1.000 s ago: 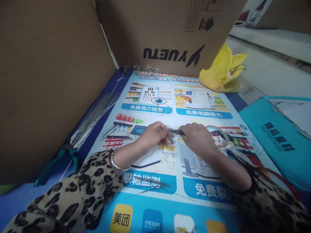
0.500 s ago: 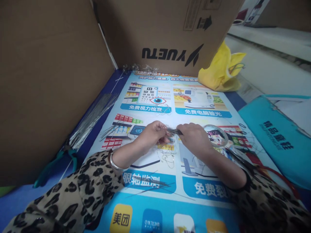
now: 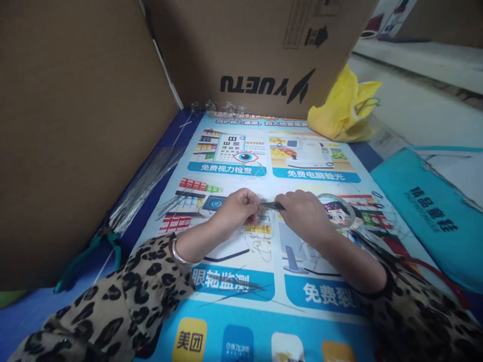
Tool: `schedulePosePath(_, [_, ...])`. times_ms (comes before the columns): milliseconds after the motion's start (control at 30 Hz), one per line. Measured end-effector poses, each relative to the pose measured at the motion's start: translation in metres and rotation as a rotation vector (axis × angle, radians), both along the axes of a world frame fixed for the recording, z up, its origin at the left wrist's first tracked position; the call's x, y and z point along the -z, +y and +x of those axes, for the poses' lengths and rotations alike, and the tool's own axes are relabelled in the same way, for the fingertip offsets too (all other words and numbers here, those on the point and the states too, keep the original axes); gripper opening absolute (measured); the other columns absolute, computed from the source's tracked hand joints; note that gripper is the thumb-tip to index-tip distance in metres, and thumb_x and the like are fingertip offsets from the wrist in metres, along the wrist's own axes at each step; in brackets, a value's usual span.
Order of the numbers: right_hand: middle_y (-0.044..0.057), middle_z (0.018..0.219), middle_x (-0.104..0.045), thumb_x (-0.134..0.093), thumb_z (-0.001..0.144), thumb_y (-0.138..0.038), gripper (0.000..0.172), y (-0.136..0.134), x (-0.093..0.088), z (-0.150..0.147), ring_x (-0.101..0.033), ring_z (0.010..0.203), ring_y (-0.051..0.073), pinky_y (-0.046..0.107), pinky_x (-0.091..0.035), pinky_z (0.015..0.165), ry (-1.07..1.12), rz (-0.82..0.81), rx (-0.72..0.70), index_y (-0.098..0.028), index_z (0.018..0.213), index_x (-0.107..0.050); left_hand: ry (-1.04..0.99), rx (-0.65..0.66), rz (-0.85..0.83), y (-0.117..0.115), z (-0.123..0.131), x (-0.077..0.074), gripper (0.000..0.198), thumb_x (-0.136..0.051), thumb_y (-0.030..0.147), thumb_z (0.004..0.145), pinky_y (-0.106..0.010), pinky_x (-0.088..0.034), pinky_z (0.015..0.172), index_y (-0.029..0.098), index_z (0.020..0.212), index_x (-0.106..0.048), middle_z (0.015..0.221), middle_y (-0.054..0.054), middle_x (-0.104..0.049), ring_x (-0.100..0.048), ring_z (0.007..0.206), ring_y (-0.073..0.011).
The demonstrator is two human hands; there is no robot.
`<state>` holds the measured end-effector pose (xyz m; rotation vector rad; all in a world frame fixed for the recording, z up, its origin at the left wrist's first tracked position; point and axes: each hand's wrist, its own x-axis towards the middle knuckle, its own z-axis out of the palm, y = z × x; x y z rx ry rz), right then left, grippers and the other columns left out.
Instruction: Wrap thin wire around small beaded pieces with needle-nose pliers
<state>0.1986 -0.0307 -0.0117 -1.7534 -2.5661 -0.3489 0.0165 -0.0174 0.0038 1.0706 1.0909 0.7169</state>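
Both hands meet over the middle of a printed blue poster mat (image 3: 234,347). My left hand (image 3: 236,210) is closed, its fingers pinching a small clear piece with thin wire. My right hand (image 3: 304,213) is closed round a slim dark tool (image 3: 272,205) whose tip points left into the left hand's fingers. Loose curls of thin wire (image 3: 262,246) lie on the mat just below the hands. A clear round lens-like ring (image 3: 341,208) sits beside my right hand.
A bundle of straight silver wires (image 3: 145,183) lies along the left cardboard wall (image 3: 75,125). Green-handled pliers (image 3: 90,254) rest at the left. A YUETU carton (image 3: 260,55) stands behind, a yellow bag (image 3: 345,110) beside it, a teal bag (image 3: 430,213) at right. Red-handled tool (image 3: 426,269) lies near my right forearm.
Hardly anything differs: both hands stay together at the same spot, with only slight shifts of the fingers and of the camera.
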Motion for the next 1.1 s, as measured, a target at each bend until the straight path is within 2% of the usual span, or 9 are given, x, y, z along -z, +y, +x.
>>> schedulePosePath(333, [0.006, 0.076, -0.061, -0.048, 0.08, -0.016, 0.013, -0.003, -0.007, 0.0, -0.047, 0.076, 0.02, 0.033, -0.02, 0.064, -0.061, 0.026, -0.008, -0.019, 0.083, -0.06, 0.076, -0.034, 0.1, 0.0, 0.002, 0.005, 0.012, -0.054, 0.009, 0.073, -0.019, -0.037, 0.046, 0.019, 0.076, -0.047, 0.049, 0.008, -0.048, -0.047, 0.041, -0.0069])
schedulePosePath(533, [0.007, 0.075, -0.06, -0.044, 0.083, -0.015, 0.015, -0.009, -0.025, 0.002, -0.047, 0.075, 0.022, 0.034, -0.019, 0.065, -0.108, 0.089, 0.016, -0.019, 0.079, -0.058, 0.106, -0.045, 0.19, 0.0, 0.001, 0.009, 0.01, -0.055, 0.015, 0.075, -0.02, -0.039, 0.049, 0.019, 0.074, -0.046, 0.052, 0.007, -0.049, -0.049, 0.047, -0.0086])
schedulePosePath(700, [0.007, 0.079, -0.061, -0.045, 0.083, -0.017, 0.014, -0.021, -0.037, -0.004, -0.047, 0.077, 0.022, 0.034, -0.02, 0.066, -0.076, 0.052, 0.015, -0.02, 0.085, -0.059, 0.119, -0.055, 0.223, 0.002, 0.0, 0.016, 0.009, -0.055, 0.019, 0.077, -0.02, -0.038, 0.047, 0.021, 0.078, -0.046, 0.052, 0.007, -0.048, -0.048, 0.046, -0.0094])
schedulePosePath(833, [0.007, 0.077, -0.059, -0.044, 0.083, -0.014, 0.016, -0.027, -0.033, -0.012, -0.046, 0.076, 0.022, 0.035, -0.02, 0.066, -0.091, 0.093, -0.017, -0.02, 0.082, -0.059, 0.118, -0.071, 0.237, 0.002, 0.001, 0.017, 0.009, -0.055, 0.019, 0.076, -0.02, -0.039, 0.048, 0.021, 0.079, -0.047, 0.061, 0.006, -0.051, -0.049, 0.048, -0.0083])
schedulePosePath(933, [0.008, 0.077, -0.059, -0.044, 0.082, -0.012, 0.017, -0.024, -0.028, -0.012, -0.046, 0.075, 0.023, 0.035, -0.02, 0.065, -0.123, 0.133, 0.02, -0.018, 0.081, -0.059, 0.143, -0.075, 0.243, 0.001, 0.002, 0.016, 0.008, -0.053, 0.018, 0.077, -0.021, -0.04, 0.048, 0.021, 0.08, -0.046, 0.059, 0.006, -0.049, -0.05, 0.047, -0.0088])
schedulePosePath(1100, [0.008, 0.077, -0.058, -0.046, 0.082, -0.013, 0.014, -0.017, -0.022, -0.01, -0.047, 0.076, 0.024, 0.034, -0.021, 0.065, -0.142, 0.143, 0.067, -0.018, 0.081, -0.059, 0.159, -0.097, 0.269, 0.0, 0.003, 0.018, 0.007, -0.053, 0.018, 0.077, -0.022, -0.043, 0.049, 0.02, 0.081, -0.048, 0.069, 0.004, -0.052, -0.051, 0.048, -0.0083])
